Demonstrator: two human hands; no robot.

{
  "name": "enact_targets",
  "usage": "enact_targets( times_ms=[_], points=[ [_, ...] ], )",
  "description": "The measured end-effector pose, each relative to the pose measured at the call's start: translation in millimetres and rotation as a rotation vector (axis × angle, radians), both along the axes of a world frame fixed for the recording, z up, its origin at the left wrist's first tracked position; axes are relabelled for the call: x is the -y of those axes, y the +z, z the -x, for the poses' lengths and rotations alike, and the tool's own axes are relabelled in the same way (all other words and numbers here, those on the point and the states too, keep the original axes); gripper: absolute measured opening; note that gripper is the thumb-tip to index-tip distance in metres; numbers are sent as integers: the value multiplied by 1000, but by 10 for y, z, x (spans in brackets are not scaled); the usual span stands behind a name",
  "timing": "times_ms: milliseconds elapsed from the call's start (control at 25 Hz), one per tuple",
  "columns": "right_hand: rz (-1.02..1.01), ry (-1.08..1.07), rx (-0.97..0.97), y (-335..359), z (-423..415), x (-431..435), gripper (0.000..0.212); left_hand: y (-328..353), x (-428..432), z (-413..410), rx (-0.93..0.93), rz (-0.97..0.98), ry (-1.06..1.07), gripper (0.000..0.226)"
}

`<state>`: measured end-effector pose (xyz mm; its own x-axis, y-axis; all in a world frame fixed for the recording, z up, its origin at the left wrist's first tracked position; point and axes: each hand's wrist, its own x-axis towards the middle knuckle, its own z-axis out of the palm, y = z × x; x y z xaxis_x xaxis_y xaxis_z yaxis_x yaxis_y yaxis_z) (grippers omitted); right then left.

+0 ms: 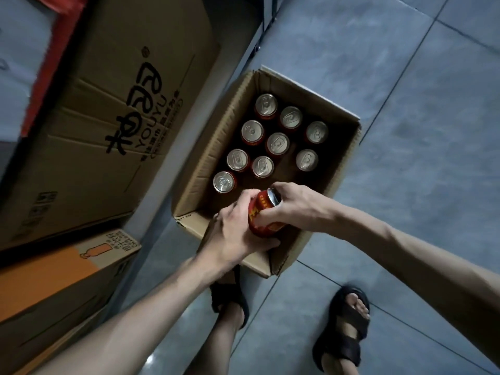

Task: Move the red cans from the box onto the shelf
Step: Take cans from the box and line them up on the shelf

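An open cardboard box [205, 147] stands on the grey tiled floor with several red cans [278, 143] upright inside, their silver tops showing. Above the box's near end, a red can [266, 216] lies tilted between both hands. My left hand [235, 234] curls round its lower side from the left. My right hand [295, 205] grips its upper end from the right. Whether a second can is hidden under my left hand I cannot tell. The shelf is visible only as dark metal posts [261, 31] at the top.
A large printed carton [108, 117] lies to the left of the box, with an orange and brown carton [54, 280] below it. My two feet in black sandals [343, 328] stand on the tiles [419, 131] just behind the box.
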<state>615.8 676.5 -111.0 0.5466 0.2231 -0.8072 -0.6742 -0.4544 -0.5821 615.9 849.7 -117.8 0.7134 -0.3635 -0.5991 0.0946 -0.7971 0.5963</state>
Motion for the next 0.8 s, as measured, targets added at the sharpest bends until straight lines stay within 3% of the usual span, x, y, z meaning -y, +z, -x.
enact_targets(
  times_ms=[80, 160, 240, 320, 440, 640, 800],
  points=[
    [-131, -137, -2, -47, -44, 30, 52, 101, -36, -62, 4, -12, 123, 77],
    [1, -235, 160, -252, -129, 9, 41, 144, -119, -126, -5, -19, 284, 72],
    [420, 0, 470, -611, -223, -42, 46, 140, -239, -159, -30, 2, 384, 62],
    [617, 281, 610, -981, -299, -135, 65, 110, -367, -162, -76, 30, 450, 58],
    [759, 493, 677, -1425, -339, -241, 57, 48, -502, -128, -151, 39, 540, 61],
    [901, 521, 843, -1736, -351, -293, 31, -79, -597, -118, -181, 43, 577, 62],
    [832, 604, 806, -1586, -304, -237, 41, -33, -634, -121, -255, 127, 654, 63]
  ],
)
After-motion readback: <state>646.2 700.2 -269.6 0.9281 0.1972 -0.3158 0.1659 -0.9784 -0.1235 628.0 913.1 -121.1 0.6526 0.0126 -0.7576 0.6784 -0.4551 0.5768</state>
